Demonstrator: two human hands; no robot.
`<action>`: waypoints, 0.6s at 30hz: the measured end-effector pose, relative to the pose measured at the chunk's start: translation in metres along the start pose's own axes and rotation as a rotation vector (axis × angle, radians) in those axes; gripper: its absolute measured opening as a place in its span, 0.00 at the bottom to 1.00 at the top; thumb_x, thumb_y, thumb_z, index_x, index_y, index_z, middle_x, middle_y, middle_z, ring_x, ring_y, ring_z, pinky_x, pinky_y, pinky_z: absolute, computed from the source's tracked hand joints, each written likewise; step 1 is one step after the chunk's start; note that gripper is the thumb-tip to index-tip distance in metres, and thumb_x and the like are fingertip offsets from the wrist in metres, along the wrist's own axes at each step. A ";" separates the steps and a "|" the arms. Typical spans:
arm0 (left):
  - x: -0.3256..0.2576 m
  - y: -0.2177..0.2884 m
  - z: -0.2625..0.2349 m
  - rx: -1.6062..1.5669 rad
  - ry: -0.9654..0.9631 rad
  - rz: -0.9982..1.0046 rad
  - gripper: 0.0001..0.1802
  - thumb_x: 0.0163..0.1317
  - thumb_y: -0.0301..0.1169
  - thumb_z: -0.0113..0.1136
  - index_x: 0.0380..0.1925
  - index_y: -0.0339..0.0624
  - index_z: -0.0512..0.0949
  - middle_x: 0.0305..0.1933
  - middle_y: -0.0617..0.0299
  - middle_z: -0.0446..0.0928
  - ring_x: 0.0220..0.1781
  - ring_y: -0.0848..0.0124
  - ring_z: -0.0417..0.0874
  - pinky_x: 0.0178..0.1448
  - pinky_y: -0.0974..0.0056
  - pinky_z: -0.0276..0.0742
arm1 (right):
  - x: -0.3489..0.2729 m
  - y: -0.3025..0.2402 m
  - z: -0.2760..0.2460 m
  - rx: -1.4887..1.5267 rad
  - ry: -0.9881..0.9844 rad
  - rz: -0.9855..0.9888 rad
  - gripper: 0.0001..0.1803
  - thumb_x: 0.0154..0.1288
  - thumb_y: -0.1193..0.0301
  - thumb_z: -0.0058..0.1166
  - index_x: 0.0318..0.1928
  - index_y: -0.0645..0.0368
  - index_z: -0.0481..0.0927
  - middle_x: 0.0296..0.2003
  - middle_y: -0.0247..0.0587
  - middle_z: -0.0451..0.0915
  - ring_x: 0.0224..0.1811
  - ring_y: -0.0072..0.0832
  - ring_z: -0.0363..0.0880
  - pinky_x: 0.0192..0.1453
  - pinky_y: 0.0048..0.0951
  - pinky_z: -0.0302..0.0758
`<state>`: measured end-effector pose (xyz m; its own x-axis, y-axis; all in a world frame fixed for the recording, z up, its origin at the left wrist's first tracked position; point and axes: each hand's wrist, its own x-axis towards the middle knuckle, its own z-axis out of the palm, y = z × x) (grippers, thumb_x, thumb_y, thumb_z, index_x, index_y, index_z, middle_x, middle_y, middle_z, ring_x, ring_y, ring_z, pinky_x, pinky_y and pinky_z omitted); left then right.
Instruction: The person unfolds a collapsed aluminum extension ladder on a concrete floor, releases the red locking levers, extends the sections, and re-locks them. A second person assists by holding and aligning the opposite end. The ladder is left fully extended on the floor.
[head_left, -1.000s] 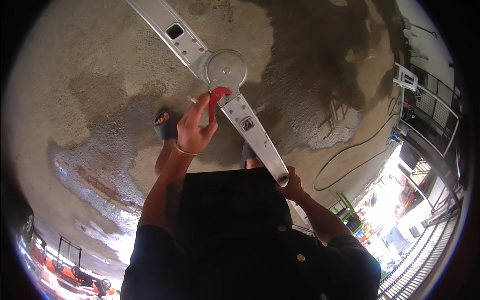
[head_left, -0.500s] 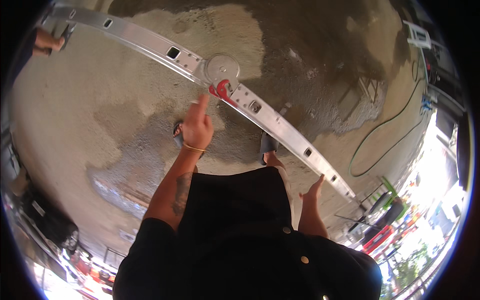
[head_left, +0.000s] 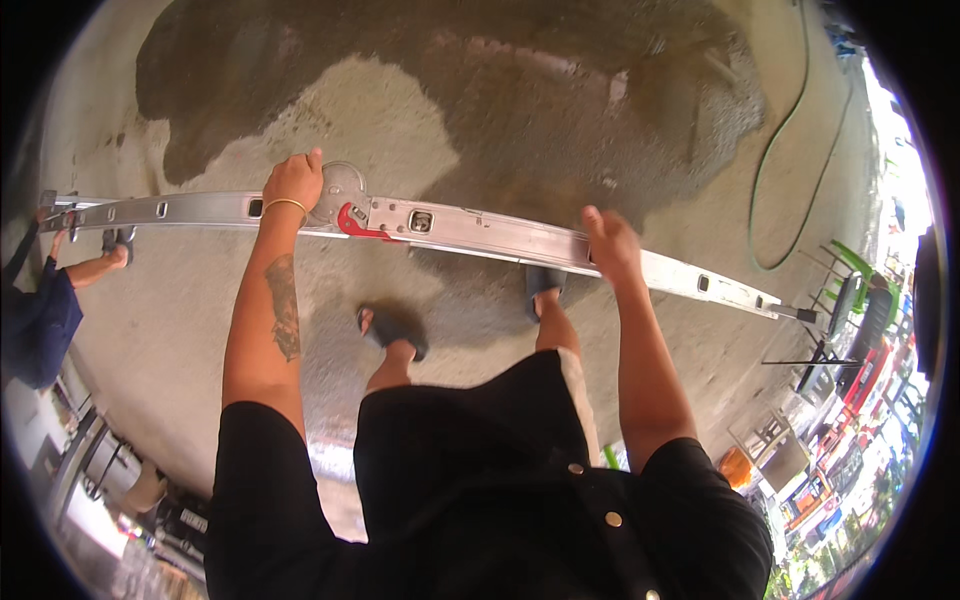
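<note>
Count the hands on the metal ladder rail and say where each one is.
3. The left hand grips the ladder rail beside its round hinge; the right hand holds it further right; another person's hand is at the far left end. Others may be hidden.

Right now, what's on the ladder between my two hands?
Head view: between left hand and right hand, the ladder carries its round hinge and red latch.

We log 1 black short-sleeved shirt with 3 round buttons, dark shorts, and 2 dark slip-on sandals. The left hand [head_left: 293, 182] carries 1 thin gold bangle at the wrist; its forearm bears 1 dark tattoo. The right hand [head_left: 612, 243] is bare.
</note>
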<state>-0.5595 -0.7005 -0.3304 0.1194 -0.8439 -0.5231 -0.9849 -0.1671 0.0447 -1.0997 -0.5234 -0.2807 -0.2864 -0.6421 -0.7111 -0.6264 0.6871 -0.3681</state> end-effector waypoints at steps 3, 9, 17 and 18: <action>-0.042 -0.004 -0.001 -0.078 0.160 -0.016 0.34 0.78 0.54 0.36 0.47 0.36 0.83 0.48 0.36 0.84 0.53 0.35 0.83 0.60 0.39 0.77 | -0.041 0.074 -0.017 -0.453 0.877 0.396 0.60 0.57 0.35 0.67 0.79 0.58 0.58 0.76 0.56 0.60 0.81 0.57 0.50 0.80 0.55 0.55; -0.116 -0.016 0.017 -0.232 0.310 0.000 0.28 0.80 0.50 0.39 0.41 0.39 0.81 0.43 0.40 0.84 0.47 0.37 0.84 0.50 0.39 0.78 | -0.088 0.197 -0.038 0.269 0.864 0.898 0.56 0.55 0.47 0.72 0.75 0.67 0.62 0.72 0.55 0.67 0.76 0.50 0.61 0.77 0.48 0.63; -0.140 -0.049 0.043 -0.320 0.408 0.074 0.24 0.79 0.47 0.44 0.40 0.40 0.81 0.41 0.43 0.84 0.43 0.40 0.85 0.46 0.41 0.79 | -0.106 0.283 -0.016 1.082 0.870 0.738 0.16 0.55 0.65 0.66 0.43 0.57 0.82 0.49 0.43 0.78 0.52 0.38 0.74 0.65 0.41 0.73; -0.144 -0.051 0.041 -0.306 0.405 0.064 0.23 0.79 0.47 0.44 0.40 0.41 0.82 0.40 0.44 0.85 0.42 0.41 0.85 0.45 0.42 0.79 | -0.106 0.285 -0.017 1.132 0.886 0.777 0.08 0.57 0.66 0.66 0.35 0.52 0.81 0.32 0.35 0.75 0.35 0.31 0.75 0.43 0.37 0.78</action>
<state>-0.5315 -0.5494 -0.2927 0.1589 -0.9771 -0.1417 -0.9175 -0.1991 0.3444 -1.2601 -0.2656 -0.3001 -0.8139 0.2483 -0.5253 0.5652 0.5480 -0.6167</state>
